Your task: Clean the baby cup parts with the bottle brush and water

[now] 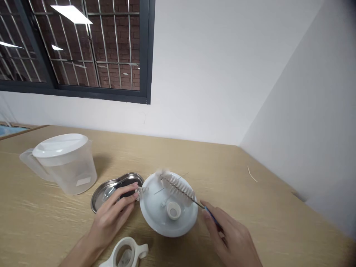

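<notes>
My right hand [229,233] is closed around the blue handle of a bottle brush [178,189]. The brush's white bristles lie across a white bowl [167,230], and its tip is blurred. Inside the bowl are a small white ring-shaped part [174,210] and a thin wire-like piece [159,191]. At the bowl's left rim, my left hand [115,215] pinches a small pale ribbed piece [142,190] shaped like a spring. Just behind that hand is a metal kidney dish [96,202] with a clear object in it, partly hidden by the fingers.
A lidded clear plastic jug [69,170] stands at the left on the wooden table [264,218]. Near the front edge of view lies a white plastic holder [135,246] with a round opening. A thin pale strip [251,174] lies at the right, near the wall [200,74].
</notes>
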Tool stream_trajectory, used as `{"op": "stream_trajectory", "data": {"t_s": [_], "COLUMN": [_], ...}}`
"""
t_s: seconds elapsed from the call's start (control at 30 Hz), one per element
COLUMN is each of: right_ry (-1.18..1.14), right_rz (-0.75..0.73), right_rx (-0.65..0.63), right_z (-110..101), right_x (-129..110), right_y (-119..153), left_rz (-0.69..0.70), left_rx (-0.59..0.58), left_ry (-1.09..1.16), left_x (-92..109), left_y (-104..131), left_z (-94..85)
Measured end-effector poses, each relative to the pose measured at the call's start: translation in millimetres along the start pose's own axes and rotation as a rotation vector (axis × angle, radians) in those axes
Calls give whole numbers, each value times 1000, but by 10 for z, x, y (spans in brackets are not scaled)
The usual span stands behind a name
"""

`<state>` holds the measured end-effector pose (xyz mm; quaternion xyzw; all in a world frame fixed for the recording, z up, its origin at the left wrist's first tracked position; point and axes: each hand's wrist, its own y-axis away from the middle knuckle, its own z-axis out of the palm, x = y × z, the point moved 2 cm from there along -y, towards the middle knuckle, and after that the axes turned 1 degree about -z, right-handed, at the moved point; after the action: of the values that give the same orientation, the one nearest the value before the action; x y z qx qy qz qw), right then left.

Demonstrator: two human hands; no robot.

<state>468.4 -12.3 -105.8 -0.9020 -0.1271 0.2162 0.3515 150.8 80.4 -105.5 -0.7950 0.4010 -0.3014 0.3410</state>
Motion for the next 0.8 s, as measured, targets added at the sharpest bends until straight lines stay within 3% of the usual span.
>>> {"op": "stream_trajectory", "data": {"t_s": [0.2,0.37,0.53,0.8], "right_ry": [-5,69,-54,17], "right_rz": [-143,-73,-127,-187], "right_rx": [-45,5,-7,42], "right_z": [1,-18,-53,-96], "right_x": [-86,4,-41,-72], "right_y": [-17,6,32,-14], "left_rz": [58,74,114,193], "left_rx": [-28,-53,-91,-67], "left_ry": [-17,-3,10,6], "left_x": [18,52,73,86], "left_y": [-2,-25,-26,-47], "left_z": [-11,-27,-42,-54]}}
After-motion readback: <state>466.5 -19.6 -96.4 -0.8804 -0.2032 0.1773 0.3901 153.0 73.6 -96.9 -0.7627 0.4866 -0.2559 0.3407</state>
